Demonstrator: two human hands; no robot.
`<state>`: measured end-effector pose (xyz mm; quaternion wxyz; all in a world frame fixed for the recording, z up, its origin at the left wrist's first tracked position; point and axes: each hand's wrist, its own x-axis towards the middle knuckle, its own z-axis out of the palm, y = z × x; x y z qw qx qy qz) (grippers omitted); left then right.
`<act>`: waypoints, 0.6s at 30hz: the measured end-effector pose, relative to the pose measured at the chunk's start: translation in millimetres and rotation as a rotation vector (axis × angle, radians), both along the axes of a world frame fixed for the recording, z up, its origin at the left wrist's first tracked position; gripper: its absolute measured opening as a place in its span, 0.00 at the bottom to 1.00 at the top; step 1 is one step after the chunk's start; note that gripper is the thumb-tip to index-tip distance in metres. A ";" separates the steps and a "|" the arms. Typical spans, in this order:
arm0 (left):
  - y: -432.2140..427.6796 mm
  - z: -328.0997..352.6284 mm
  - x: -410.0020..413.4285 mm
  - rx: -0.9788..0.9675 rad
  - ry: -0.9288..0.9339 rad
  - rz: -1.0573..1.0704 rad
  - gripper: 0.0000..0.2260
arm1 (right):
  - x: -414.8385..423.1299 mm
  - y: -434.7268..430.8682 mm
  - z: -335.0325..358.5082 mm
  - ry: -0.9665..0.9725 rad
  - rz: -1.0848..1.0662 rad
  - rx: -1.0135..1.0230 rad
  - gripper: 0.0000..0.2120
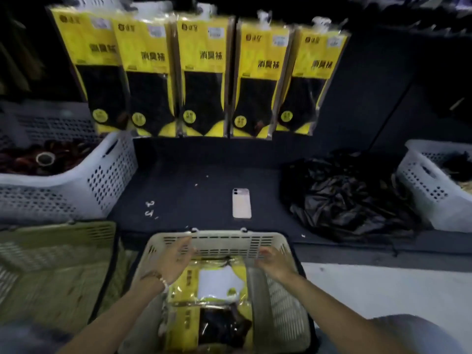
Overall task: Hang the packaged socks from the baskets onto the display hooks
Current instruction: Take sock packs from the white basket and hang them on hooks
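- While your left hand (176,260) and right hand (274,263) hover open and empty over the basket (219,238), pick one pack (218,279).
- Grip its top edge, not the film.

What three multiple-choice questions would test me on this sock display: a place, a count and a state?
1. Where is the phone? A) hung on a hook B) flat on the dark shelf, beyond the beige basket C) inside a drawer
2. How many yellow sock packs hang in the row? A) three B) five C) eight
3. What do the left hand and right hand hold? A) nothing B) one pack each C) the phone
Answers: 1 B, it lies on the shelf past the basket's far rim; 2 B, five hang side by side; 3 A, both hands hover open over the basket.
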<state>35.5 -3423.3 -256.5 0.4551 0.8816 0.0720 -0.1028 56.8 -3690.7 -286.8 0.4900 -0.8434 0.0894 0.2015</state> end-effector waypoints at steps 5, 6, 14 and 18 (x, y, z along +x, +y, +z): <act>25.1 -70.8 -43.7 0.009 0.294 0.122 0.15 | -46.3 4.7 -71.6 0.310 -0.085 -0.031 0.04; 26.4 -77.8 -48.3 -0.004 0.350 0.124 0.15 | -51.5 5.2 -80.5 0.342 -0.110 -0.052 0.09; 38.7 -126.7 -64.5 0.012 0.587 0.123 0.23 | -74.2 26.7 -109.4 0.613 -0.075 0.051 0.30; 39.0 -142.2 -76.1 -0.011 0.645 0.086 0.28 | -76.6 29.7 -120.6 0.619 -0.059 -0.013 0.31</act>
